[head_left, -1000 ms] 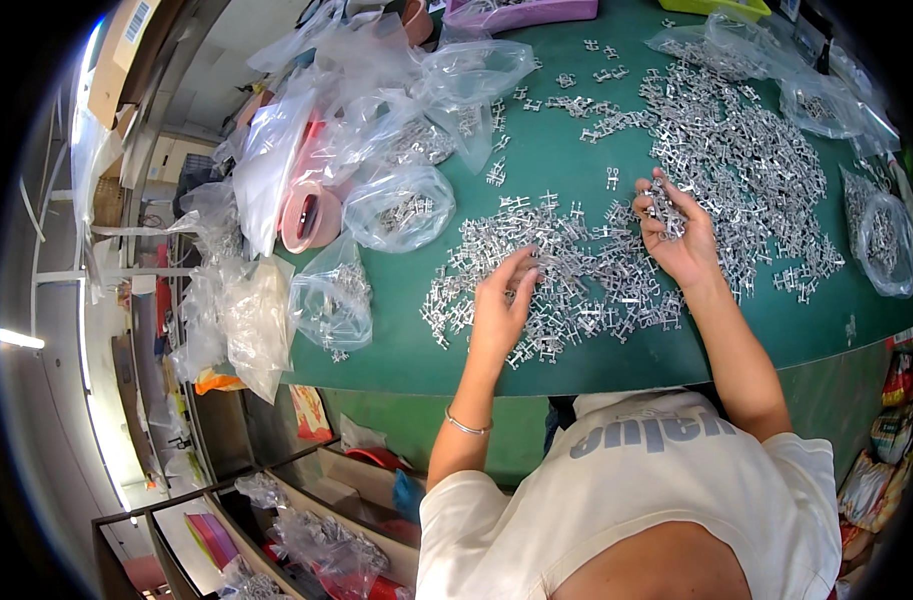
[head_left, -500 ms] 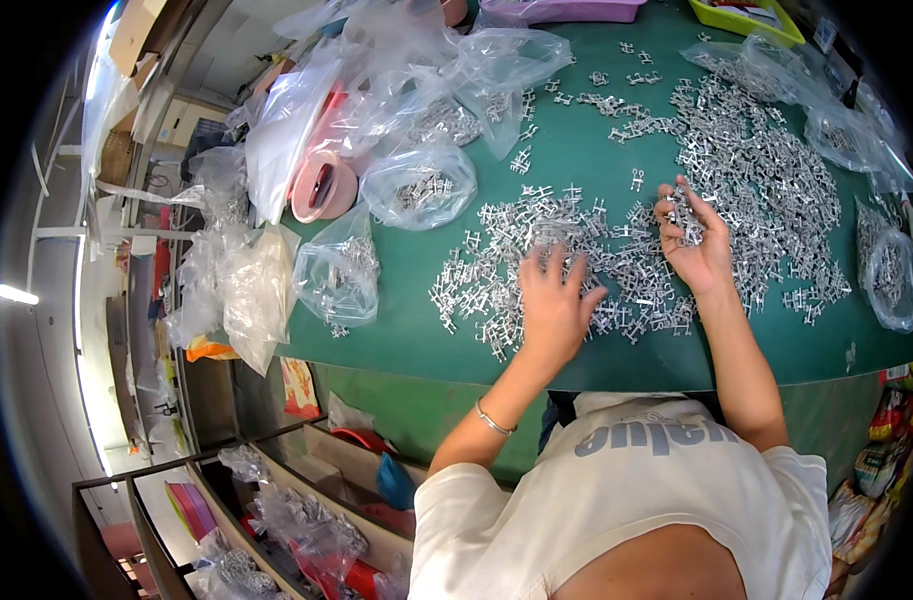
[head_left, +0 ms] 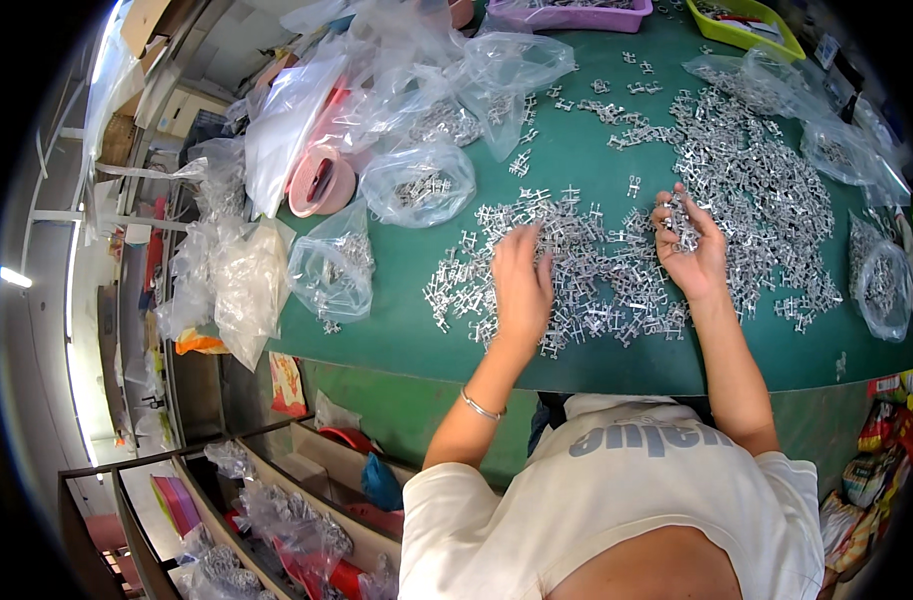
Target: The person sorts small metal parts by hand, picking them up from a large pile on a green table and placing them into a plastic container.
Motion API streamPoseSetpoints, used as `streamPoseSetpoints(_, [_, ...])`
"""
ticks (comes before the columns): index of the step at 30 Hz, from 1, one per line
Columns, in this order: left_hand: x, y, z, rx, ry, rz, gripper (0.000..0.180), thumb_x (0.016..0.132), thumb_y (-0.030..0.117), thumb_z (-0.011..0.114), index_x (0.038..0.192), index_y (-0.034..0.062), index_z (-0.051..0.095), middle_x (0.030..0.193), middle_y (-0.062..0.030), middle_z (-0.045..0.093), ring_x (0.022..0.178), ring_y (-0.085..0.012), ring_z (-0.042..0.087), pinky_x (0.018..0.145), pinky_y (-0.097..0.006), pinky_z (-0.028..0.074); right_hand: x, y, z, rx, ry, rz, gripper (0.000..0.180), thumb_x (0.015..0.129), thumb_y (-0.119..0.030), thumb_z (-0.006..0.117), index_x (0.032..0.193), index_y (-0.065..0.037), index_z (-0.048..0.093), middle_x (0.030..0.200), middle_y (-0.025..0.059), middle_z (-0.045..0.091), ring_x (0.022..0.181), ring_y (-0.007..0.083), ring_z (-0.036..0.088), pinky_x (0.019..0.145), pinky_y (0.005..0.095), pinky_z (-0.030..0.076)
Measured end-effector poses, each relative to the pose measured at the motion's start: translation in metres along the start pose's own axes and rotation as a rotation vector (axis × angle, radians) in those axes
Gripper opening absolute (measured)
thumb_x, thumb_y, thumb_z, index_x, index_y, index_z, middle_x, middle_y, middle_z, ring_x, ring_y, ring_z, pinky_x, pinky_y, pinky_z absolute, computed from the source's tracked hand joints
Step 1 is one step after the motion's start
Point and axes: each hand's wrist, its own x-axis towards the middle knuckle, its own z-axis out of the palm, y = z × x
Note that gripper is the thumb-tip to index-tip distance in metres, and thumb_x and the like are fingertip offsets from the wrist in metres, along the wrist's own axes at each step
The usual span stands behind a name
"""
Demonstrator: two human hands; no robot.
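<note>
A loose pile of small silver metal pieces with forked, H-like ends (head_left: 586, 290) lies near the table's front edge. Over its left part is my left hand (head_left: 521, 290), palm down, fingertips at the pieces and thumb apart from the fingers. No piece shows between them. My right hand (head_left: 698, 262) is turned palm up, its fingers curled around several of the same metal pieces (head_left: 680, 222). It hovers between this pile and a larger, thicker heap of such pieces (head_left: 766, 190) on the right.
Clear plastic bags of metal pieces (head_left: 418, 187) line the green table's (head_left: 376, 345) left side; another bag (head_left: 881, 280) lies at the right edge. A pink tape roll (head_left: 321, 183) sits among the left bags. Purple (head_left: 576, 18) and yellow-green trays (head_left: 751, 35) stand at the back.
My left hand has moved left over the pile, and its spread fingers have drawn closer together. My right hand stays almost in place, still holding metal pieces.
</note>
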Motion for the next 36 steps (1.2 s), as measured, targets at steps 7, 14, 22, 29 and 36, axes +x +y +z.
streamPoseSetpoints(7, [0.031,-0.026,0.008,0.046,-0.216,-0.053,0.025,0.076,0.003,0.059,0.101,0.0023,0.056,0.106,-0.0129,0.051,0.099,-0.0302,0.048,0.084,-0.040,0.036,0.003,0.000,-0.004,-0.035,-0.037,0.016,0.023,0.087,-0.012,0.050,0.110,-0.007,0.049,0.099,0.0101,0.052,0.081,0.0191,0.052,0.053,0.0235,0.042])
streamPoseSetpoints(14, [0.032,-0.037,-0.001,-0.168,-0.225,-0.129,0.028,0.077,0.006,0.060,0.104,0.0001,0.053,0.111,-0.0183,0.050,0.101,-0.0321,0.049,0.086,-0.038,0.039,0.002,0.002,0.000,-0.063,0.003,0.003,0.023,0.087,-0.012,0.050,0.109,-0.006,0.049,0.097,0.0099,0.052,0.081,0.0196,0.053,0.053,0.0238,0.041])
streamPoseSetpoints(22, [0.029,-0.025,0.016,-0.144,-0.200,0.020,0.022,0.074,0.001,0.061,0.096,-0.0001,0.055,0.101,-0.0170,0.054,0.096,-0.0343,0.052,0.084,-0.037,0.041,0.002,0.003,-0.002,-0.089,0.003,0.010,0.024,0.086,-0.013,0.050,0.109,-0.006,0.049,0.098,0.0108,0.053,0.080,0.0208,0.053,0.052,0.0252,0.042])
streamPoseSetpoints(29, [0.035,-0.044,-0.003,-0.913,0.001,-0.609,0.015,0.090,0.005,0.043,0.096,-0.0036,0.053,0.091,-0.0126,0.062,0.083,-0.0186,0.061,0.067,-0.025,0.051,0.002,0.003,-0.004,-0.119,0.008,0.004,0.026,0.085,-0.013,0.050,0.110,-0.005,0.049,0.097,0.0107,0.053,0.080,0.0214,0.054,0.053,0.0254,0.042])
streamPoseSetpoints(36, [0.035,-0.051,-0.018,-1.343,-0.059,-0.828,0.024,0.091,0.002,0.038,0.112,-0.0087,0.042,0.104,-0.0236,0.056,0.093,-0.0312,0.060,0.076,-0.035,0.055,0.002,0.003,-0.004,-0.131,-0.013,0.013,0.027,0.086,-0.013,0.049,0.111,-0.005,0.048,0.098,0.0108,0.052,0.080,0.0219,0.054,0.054,0.0264,0.044])
